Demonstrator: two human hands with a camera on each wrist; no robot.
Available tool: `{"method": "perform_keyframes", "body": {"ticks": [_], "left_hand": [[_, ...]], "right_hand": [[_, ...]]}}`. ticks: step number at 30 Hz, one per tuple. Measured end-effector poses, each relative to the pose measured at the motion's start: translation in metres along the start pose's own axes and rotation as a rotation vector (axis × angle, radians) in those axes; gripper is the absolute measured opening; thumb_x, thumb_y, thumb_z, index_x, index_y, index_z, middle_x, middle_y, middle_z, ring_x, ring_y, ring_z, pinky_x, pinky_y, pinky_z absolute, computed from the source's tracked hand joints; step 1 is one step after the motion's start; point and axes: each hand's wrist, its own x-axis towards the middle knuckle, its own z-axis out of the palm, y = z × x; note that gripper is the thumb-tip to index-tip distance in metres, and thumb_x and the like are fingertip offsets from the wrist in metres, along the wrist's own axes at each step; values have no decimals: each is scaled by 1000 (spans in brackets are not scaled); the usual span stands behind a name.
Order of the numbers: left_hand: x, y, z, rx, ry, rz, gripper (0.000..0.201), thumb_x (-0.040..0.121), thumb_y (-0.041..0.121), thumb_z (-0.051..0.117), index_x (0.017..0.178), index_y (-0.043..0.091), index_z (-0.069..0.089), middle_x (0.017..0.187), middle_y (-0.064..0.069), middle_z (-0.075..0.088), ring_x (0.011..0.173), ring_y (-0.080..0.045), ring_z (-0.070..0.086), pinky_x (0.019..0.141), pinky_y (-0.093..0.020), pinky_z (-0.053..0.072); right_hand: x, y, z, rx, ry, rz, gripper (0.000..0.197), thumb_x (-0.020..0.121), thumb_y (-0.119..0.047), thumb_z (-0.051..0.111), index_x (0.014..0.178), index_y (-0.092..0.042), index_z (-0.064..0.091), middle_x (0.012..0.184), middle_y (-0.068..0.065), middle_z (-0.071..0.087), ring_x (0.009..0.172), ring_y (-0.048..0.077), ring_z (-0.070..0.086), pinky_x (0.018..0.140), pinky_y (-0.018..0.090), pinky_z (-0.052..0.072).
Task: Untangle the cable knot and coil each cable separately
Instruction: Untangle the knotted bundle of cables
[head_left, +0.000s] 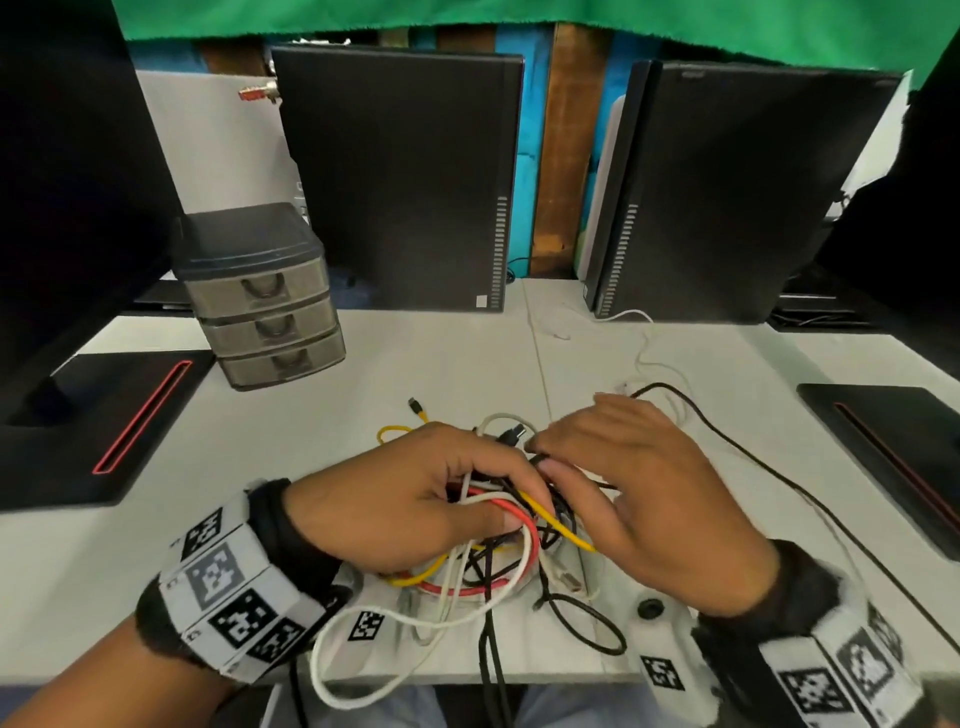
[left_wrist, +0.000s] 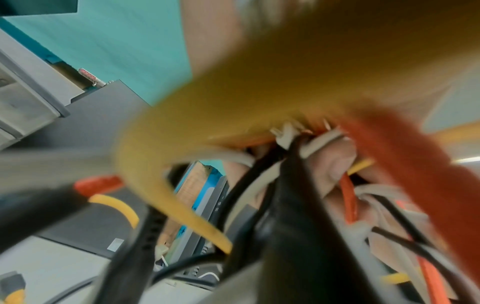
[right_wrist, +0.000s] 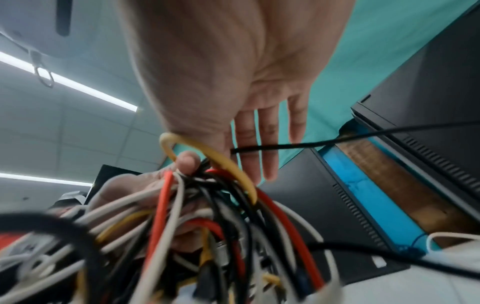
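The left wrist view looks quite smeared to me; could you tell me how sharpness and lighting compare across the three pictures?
Left wrist view: heavy blur, a yellow cable smeared across the lens. Right wrist view: right hand fairly sharp, nearest cables soft, ceiling lights glaring. Head view: evenly lit, the tangle clear, wide-angle bending at the edges.

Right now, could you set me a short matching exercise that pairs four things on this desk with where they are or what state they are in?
Things:
1. cable knot
2. drawer unit
3. yellow connector
4. left hand

Places or states:
A. lying loose on the table, beyond the knot
B. grips the tangle
C. standing at the far left, drawers closed
D. between both hands, still tangled

Pairs: 1-D, 2-C, 3-A, 4-B
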Motion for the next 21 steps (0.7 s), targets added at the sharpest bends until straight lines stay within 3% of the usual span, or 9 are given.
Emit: {"method": "perform_keyframes", "body": {"ticks": [3, 6, 9, 10, 12, 13, 15, 18, 21], "left_hand": [[-1, -1, -2, 0, 16, 6, 23, 95, 4, 63, 114, 15, 71, 105, 10, 73, 99, -10, 69, 91, -23, 50], [-1, 1, -4, 2, 38, 29, 25, 97, 8, 61, 119, 14, 69, 112, 10, 72, 104, -6, 67, 93, -22, 49], [2, 0, -2, 34, 45, 26, 25, 98, 10, 59, 121, 14, 68, 114, 8, 71, 104, -4, 66, 94, -21, 49], [3, 0, -1, 39, 39, 19, 24, 98, 10, 59, 120, 14, 68, 112, 7, 72, 101, -4, 66, 93, -22, 49], [4, -2, 0, 38, 27, 6, 23, 98, 10, 58, 118, 14, 68, 107, 5, 72, 96, -6, 66, 91, -26, 50], [4, -2, -1, 31, 25, 3, 22, 99, 10, 58, 118, 14, 68, 106, 5, 72, 95, -6, 66, 91, -27, 50], [3, -2, -2, 11, 20, 4, 23, 99, 9, 58, 118, 13, 68, 106, 7, 71, 95, -5, 65, 90, -25, 48], [3, -3, -2, 7, -10, 11, 23, 99, 9, 57, 118, 13, 68, 109, 5, 71, 100, -10, 66, 95, -33, 49], [3, -4, 1, -1, -43, 19, 21, 98, 10, 59, 117, 13, 68, 110, 0, 72, 103, -19, 67, 97, -45, 50]], "right_hand": [[0, 17, -8, 21, 83, 82, 29, 99, -39, 50, 97, -25, 75, 86, -12, 73, 77, 13, 66, 80, 37, 51], [-4, 59, -29, 107, 314, 442, 30, 98, -41, 54, 93, -22, 76, 79, -14, 72, 71, 7, 67, 74, 34, 55], [-13, 83, -36, 58, 239, 708, 33, 97, -44, 53, 83, -22, 73, 70, -7, 70, 68, 13, 67, 67, 32, 51], [-14, 84, -33, -3, 177, 699, 36, 96, -48, 50, 86, -22, 73, 76, -5, 72, 68, 17, 66, 66, 33, 49], [-12, 71, -27, -70, 120, 606, 30, 98, -41, 52, 113, -23, 70, 108, -1, 74, 80, 20, 64, 77, 33, 47], [-9, 62, -25, -59, 103, 522, 34, 99, -34, 53, 130, -24, 62, 126, -1, 67, 96, 20, 63, 88, 34, 46], [-4, 44, -23, 8, 61, 274, 43, 101, -29, 52, 144, -26, 50, 145, -4, 53, 131, 16, 50, 109, 42, 39], [-1, 20, -14, 37, -8, 66, 38, 99, -34, 52, 137, -32, 58, 144, -10, 54, 138, 13, 44, 115, 49, 32], [-1, 9, -2, -95, 28, -53, 28, 98, -38, 49, 113, -30, 72, 115, -12, 71, 118, 15, 61, 111, 46, 34]]}}
